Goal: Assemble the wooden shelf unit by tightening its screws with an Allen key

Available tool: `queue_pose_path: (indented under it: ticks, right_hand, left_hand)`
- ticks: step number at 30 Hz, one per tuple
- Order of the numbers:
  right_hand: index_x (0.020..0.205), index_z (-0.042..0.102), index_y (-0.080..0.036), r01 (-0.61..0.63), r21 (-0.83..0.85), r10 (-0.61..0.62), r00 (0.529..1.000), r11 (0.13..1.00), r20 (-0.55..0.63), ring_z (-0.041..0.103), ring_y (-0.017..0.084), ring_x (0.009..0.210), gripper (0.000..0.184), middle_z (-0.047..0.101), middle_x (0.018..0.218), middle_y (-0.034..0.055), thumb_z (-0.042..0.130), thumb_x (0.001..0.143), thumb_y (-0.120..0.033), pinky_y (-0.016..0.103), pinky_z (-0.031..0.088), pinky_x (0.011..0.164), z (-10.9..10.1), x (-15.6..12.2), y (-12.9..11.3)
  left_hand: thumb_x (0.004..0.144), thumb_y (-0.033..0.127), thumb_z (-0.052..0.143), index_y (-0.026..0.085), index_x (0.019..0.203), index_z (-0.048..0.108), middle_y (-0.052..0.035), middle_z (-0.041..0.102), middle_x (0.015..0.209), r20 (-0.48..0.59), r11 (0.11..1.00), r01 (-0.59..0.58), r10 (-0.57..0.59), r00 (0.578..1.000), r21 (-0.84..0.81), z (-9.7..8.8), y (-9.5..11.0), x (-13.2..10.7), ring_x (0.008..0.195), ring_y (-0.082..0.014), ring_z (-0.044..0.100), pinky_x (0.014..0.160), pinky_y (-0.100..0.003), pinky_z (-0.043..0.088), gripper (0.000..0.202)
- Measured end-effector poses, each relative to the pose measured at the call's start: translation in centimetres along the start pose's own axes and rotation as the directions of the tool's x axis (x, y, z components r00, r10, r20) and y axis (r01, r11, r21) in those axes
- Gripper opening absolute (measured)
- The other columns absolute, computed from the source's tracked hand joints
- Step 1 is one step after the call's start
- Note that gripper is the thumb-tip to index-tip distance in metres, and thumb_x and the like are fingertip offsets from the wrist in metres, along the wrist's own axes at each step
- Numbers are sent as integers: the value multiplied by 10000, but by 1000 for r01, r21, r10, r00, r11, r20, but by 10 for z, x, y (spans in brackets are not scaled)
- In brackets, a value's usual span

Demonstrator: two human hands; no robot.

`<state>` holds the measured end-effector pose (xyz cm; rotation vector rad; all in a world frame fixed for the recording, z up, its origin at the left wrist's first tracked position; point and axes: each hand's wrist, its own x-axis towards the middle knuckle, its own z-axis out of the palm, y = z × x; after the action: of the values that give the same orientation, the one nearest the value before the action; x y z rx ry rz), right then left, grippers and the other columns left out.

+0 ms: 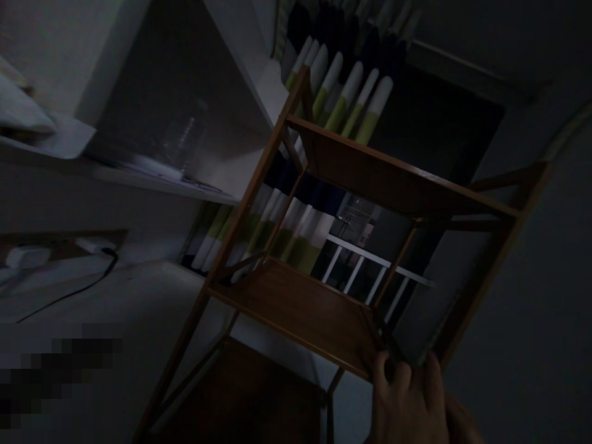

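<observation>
A brown wooden shelf rack [296, 308] with several tiers stands tilted in the dim view. What looks like my left hand [409, 404] is at the front right corner of its middle shelf, fingers bent and closed around the frame there. Just to the right, a darker part of what seems to be my right hand [462, 422] shows behind it. Its fingers are hidden, so I cannot tell what they touch. The upper shelf [393, 163] and the middle shelf's visible surface hold nothing that I can see.
Left of the rack is a white cubby [222, 154] with a clear plastic bottle [185, 142] inside. Below it, a plug with a black cable [108, 253] sits in a socket strip. Behind hang striped curtains [342, 92], beside a dark window with a white railing [361, 265].
</observation>
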<state>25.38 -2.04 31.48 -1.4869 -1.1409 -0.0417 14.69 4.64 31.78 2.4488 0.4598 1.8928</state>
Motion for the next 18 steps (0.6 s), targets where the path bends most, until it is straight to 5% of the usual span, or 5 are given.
queue_pose_path:
  ticks: [6,10,14,18]
  right_hand:
    - [728,674,-204,-292,352,311,950,889,3,598,239,798,193,655,680,34,630,563,-294,330,499,691,18,-7,-15]
    - [688,659,-149,-418,524,447,891,742,78,602,195,715,246,637,616,31,649,576,-368,283,489,648,29,-11,-24]
    - [714,643,-156,-419,606,463,881,676,93,576,137,579,227,622,613,8,639,616,-360,228,461,545,32,-14,-27]
    - [674,601,-149,-380,528,408,911,760,69,448,79,392,236,540,505,-23,596,686,-385,192,369,394,32,-14,-30]
  left_hand:
    - [767,216,425,105,1226,392,-32,648,834,89,999,20,-17,996,-35,-24,1,7,777,-189,486,862,-432,178,474]
    - [752,273,467,110,1262,336,-33,631,943,158,996,28,-15,987,-81,-28,0,8,834,-191,478,885,-446,170,552]
    - [739,218,479,125,1241,363,-24,602,1046,142,996,32,-20,990,-81,-27,0,8,860,-177,480,894,-446,187,524]
    - [741,191,467,150,1214,399,-23,566,1123,135,998,10,-1,991,-70,-27,-1,7,862,-175,485,893,-446,208,479]
